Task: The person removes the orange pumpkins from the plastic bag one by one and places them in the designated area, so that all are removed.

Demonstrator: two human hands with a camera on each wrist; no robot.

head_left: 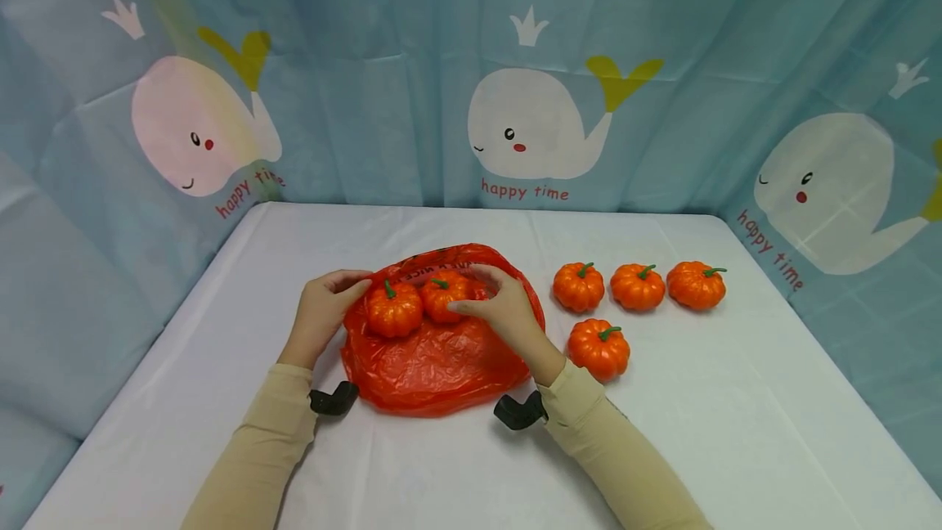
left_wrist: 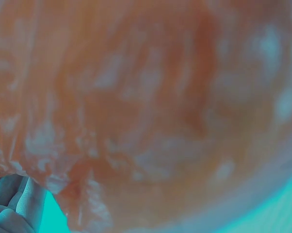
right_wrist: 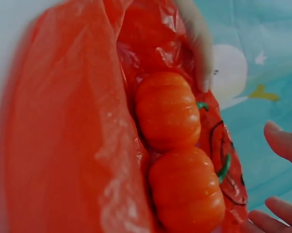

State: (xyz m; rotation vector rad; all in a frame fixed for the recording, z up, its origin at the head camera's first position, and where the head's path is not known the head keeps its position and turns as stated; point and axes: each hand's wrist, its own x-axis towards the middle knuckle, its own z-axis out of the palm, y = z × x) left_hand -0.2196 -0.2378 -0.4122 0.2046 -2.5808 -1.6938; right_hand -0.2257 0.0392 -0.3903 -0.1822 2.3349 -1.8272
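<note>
A red plastic bag (head_left: 441, 370) lies spread with its mouth open, and two small orange pumpkins with green stems sit in it side by side. My left hand (head_left: 324, 305) pinches the bag's left rim, close to the left pumpkin (head_left: 395, 311). In the left wrist view the bag (left_wrist: 136, 121) fills most of the picture, blurred. Over the bag's right side, my right hand (head_left: 508, 305) has thumb and fingers spread beside the other pumpkin (head_left: 444, 298). The right wrist view shows a gap between the fingers of this hand (right_wrist: 282, 179) and the nearer pumpkin (right_wrist: 187, 191).
Right of the bag, three more pumpkins stand in a row: one nearest the bag (head_left: 578, 288), a middle one (head_left: 637, 288) and a far right one (head_left: 695, 285). Another pumpkin (head_left: 599, 349) sits in front of them. A whale-print curtain (head_left: 412, 105) hangs behind the white table (head_left: 751, 399).
</note>
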